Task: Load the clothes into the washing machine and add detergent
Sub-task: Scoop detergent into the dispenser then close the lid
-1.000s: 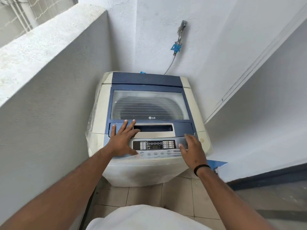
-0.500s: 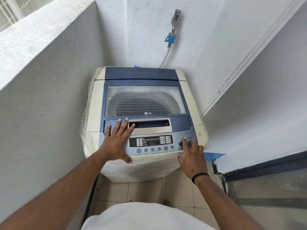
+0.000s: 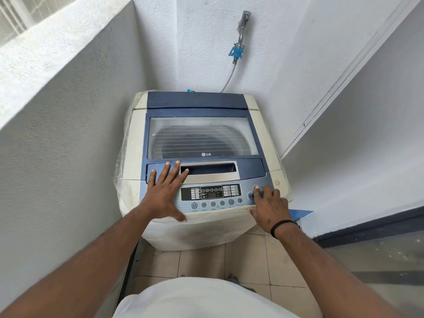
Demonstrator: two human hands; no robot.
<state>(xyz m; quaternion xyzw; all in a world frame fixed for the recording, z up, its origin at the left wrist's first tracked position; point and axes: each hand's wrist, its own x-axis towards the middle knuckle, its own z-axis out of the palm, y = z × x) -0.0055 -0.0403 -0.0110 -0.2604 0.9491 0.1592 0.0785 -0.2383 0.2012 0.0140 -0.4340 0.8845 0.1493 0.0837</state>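
Observation:
A cream and blue top-loading washing machine (image 3: 137,143) stands in the corner, its glass lid (image 3: 202,138) down. My left hand (image 3: 164,192) lies flat with spread fingers on the lid's front left, beside the recessed handle (image 3: 210,168). My right hand (image 3: 268,205) rests on the right end of the control panel (image 3: 211,194), its index fingertip on a round button at the panel's top right. No clothes or detergent are in view; the drum looks dark through the glass.
A low wall (image 3: 68,92) runs close along the left. A tap (image 3: 243,21) with a blue hose fitting (image 3: 235,52) sits on the back wall. A white wall and a dark door frame (image 3: 367,228) stand to the right. Tiled floor (image 3: 247,260) lies in front.
My right hand has slid forward onto the panel's right end, its index finger now on a round button. The left hand stays flat on the lid. The camera has shifted slightly.

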